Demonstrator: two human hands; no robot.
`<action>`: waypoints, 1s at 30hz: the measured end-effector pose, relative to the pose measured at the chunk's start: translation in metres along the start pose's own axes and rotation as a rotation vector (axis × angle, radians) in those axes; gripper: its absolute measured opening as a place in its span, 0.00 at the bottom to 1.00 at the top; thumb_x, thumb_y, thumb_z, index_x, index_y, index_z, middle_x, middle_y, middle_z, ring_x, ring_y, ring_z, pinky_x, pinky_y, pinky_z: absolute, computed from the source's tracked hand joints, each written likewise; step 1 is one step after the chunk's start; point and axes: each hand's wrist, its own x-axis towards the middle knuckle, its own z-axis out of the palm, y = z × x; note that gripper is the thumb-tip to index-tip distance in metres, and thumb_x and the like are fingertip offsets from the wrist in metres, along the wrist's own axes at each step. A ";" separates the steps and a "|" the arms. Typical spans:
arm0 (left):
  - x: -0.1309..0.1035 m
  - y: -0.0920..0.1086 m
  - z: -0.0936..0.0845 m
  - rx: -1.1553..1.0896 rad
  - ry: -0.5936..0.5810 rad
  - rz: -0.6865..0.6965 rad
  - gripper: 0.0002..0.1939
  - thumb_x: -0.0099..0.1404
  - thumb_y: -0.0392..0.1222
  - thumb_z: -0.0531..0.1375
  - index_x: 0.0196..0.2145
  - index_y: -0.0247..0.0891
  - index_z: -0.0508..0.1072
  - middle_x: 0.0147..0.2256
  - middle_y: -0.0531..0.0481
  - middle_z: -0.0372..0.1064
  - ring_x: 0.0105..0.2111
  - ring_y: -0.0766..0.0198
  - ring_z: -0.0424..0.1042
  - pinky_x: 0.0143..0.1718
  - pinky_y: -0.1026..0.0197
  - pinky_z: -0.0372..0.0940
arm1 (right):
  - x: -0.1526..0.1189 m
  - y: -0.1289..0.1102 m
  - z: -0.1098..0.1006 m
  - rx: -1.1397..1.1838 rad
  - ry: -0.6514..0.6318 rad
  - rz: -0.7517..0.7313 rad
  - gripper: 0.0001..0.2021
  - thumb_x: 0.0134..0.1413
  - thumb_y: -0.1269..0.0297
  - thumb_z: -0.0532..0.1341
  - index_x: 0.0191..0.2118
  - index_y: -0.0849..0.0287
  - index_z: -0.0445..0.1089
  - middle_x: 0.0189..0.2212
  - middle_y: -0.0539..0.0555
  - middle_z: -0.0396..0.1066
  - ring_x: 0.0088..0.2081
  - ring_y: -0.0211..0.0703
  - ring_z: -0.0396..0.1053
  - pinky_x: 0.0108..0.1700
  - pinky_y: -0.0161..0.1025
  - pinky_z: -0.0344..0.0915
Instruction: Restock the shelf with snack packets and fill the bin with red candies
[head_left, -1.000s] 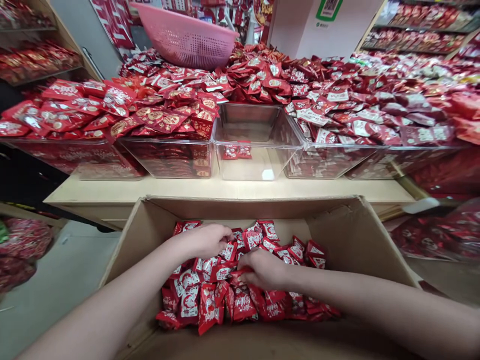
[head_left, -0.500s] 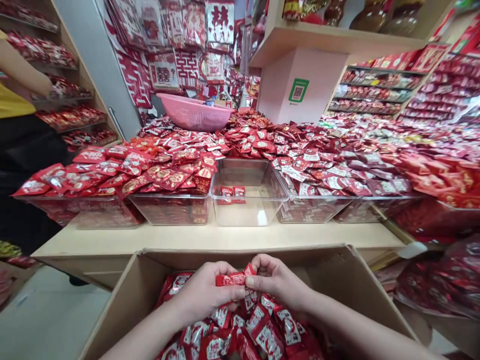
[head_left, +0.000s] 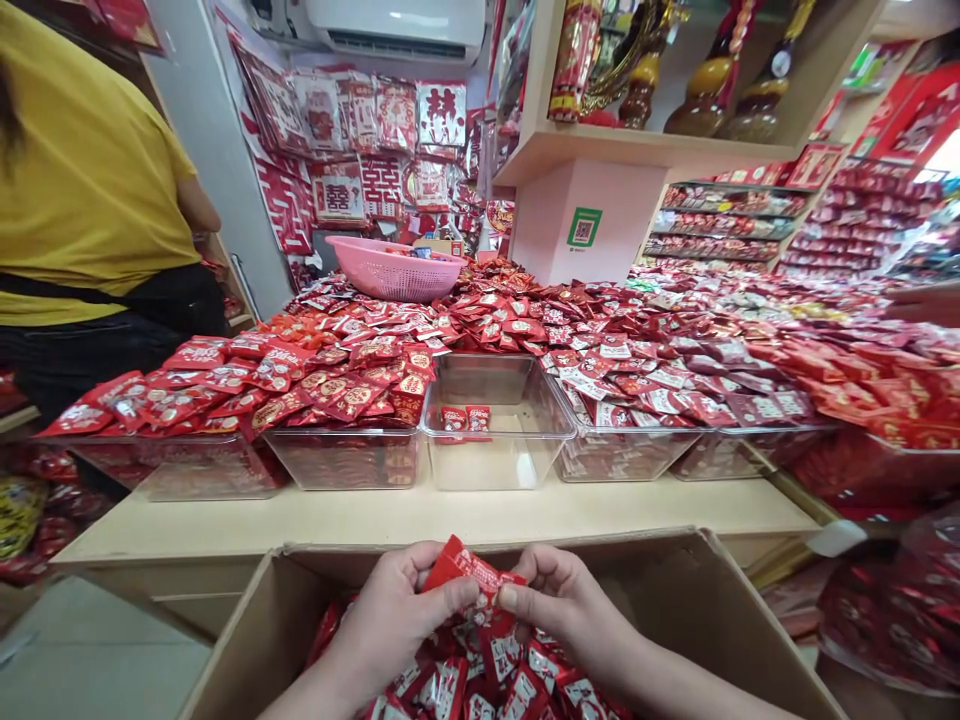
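Between my two hands is a small red packet [head_left: 471, 574] with pale print. My left hand [head_left: 397, 615] pinches its left part with the thumb on top. My right hand [head_left: 566, 605] grips the right end between thumb and fingers. Both hands are over an open cardboard box [head_left: 637, 580], where many red and white packets [head_left: 450, 685] lie in a heap. Beyond the box, a clear plastic bin [head_left: 487, 465] stands on the counter with two small red packets [head_left: 466, 420] lying in it.
Clear bins heaped with red packets [head_left: 345, 385] flank the middle bin on the pale counter [head_left: 360, 515]. A pink basket [head_left: 397, 272] rests on the heap behind. A person in a yellow top [head_left: 90, 170] stands at left. A shelf [head_left: 667, 150] juts out above at right.
The view has tilted up, so the counter sits lower. The packet is turned and spread more between my hands. The person at left shows more fully.
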 end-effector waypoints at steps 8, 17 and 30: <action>0.004 0.003 0.003 -0.092 0.123 -0.066 0.16 0.53 0.48 0.59 0.35 0.34 0.71 0.27 0.51 0.70 0.24 0.69 0.65 0.25 0.66 0.62 | 0.004 0.006 0.000 0.116 -0.011 0.044 0.15 0.39 0.61 0.64 0.22 0.62 0.56 0.17 0.49 0.68 0.18 0.33 0.64 0.24 0.32 0.59; 0.005 0.009 0.004 -0.070 0.083 0.028 0.13 0.56 0.46 0.56 0.35 0.33 0.71 0.27 0.51 0.71 0.25 0.69 0.64 0.26 0.67 0.62 | 0.001 0.002 0.010 0.079 -0.018 0.001 0.15 0.40 0.57 0.63 0.26 0.62 0.58 0.19 0.48 0.67 0.20 0.31 0.64 0.25 0.32 0.60; -0.019 0.032 0.025 -0.506 0.143 0.009 0.20 0.54 0.43 0.59 0.44 0.40 0.62 0.40 0.48 0.69 0.40 0.61 0.68 0.40 0.62 0.61 | -0.015 -0.020 0.007 -1.331 -0.084 -0.938 0.12 0.51 0.71 0.52 0.42 0.56 0.64 0.41 0.59 0.66 0.39 0.44 0.63 0.39 0.41 0.60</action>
